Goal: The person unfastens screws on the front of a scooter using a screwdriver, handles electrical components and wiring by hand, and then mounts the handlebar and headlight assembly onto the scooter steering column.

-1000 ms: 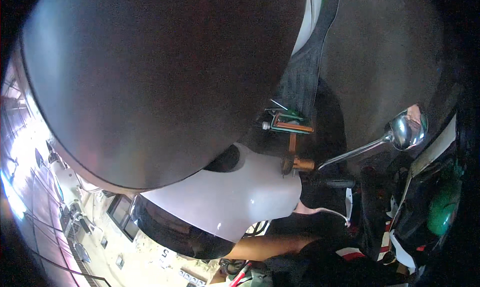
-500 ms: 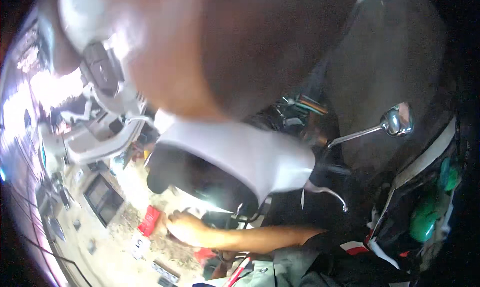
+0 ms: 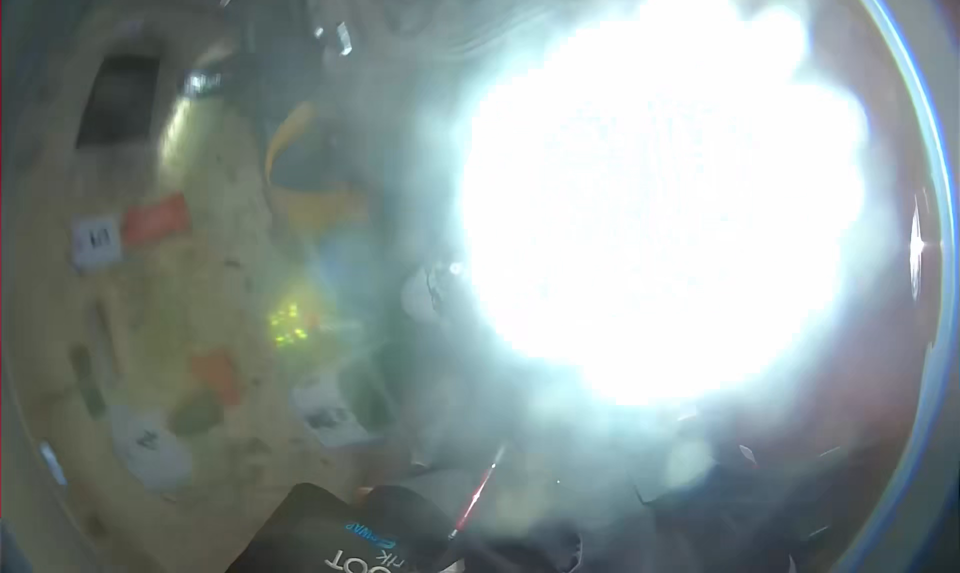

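Note:
A huge white glare covers the middle and right of the head view and hides whatever lies behind it. Neither of my hands can be made out. Left of the glare a curved orange-yellow shape (image 3: 318, 208) borders a grey patch; its kind is unclear. A thin red rod (image 3: 474, 501) with a pale tip slants up from the lower edge, beside dark printed cloth (image 3: 310, 533).
On the pale sandy floor (image 3: 215, 283) at the left lie a red piece (image 3: 156, 219), a white card (image 3: 97, 242), an orange piece (image 3: 214, 373) and other white sheets (image 3: 335, 413). A dark rectangular panel (image 3: 118, 101) sits at the far left.
The view has swung round and a bright glare has come in. The scooter's handlebar, its mirror and the bare forearm no longer show. The floor items appear elsewhere in the picture.

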`<action>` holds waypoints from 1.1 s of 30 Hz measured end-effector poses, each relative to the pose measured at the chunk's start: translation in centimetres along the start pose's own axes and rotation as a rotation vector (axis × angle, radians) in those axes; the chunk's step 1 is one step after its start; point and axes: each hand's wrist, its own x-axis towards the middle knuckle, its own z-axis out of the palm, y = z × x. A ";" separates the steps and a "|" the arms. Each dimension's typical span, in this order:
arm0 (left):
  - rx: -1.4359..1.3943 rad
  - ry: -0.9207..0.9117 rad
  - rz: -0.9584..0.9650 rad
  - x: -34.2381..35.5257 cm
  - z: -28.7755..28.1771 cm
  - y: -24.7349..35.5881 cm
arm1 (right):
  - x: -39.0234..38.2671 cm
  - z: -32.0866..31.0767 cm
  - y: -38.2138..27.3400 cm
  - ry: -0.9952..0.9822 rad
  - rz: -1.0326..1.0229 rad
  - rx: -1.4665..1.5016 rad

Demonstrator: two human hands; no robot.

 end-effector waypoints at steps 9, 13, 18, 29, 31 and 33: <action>-0.246 0.079 -0.040 0.0 -2.0 -9.9 | 2.0 3.5 -0.7 -0.211 0.102 -0.377; -0.048 0.111 0.148 2.0 -1.6 -11.7 | 4.9 3.2 3.9 -0.330 0.033 -0.399; 0.173 0.222 0.258 4.6 -1.5 -8.6 | 1.6 5.4 -2.9 -0.204 0.297 -0.343; -0.306 0.169 0.224 5.4 -3.5 0.2 | 3.4 4.3 -1.0 -0.290 0.148 -0.511; -0.193 0.140 0.228 5.1 -3.9 0.9 | 3.3 4.8 -1.9 -0.332 0.055 -0.551; -0.196 0.128 0.260 5.5 -3.8 1.9 | 3.0 4.9 -2.7 -0.317 0.100 -0.580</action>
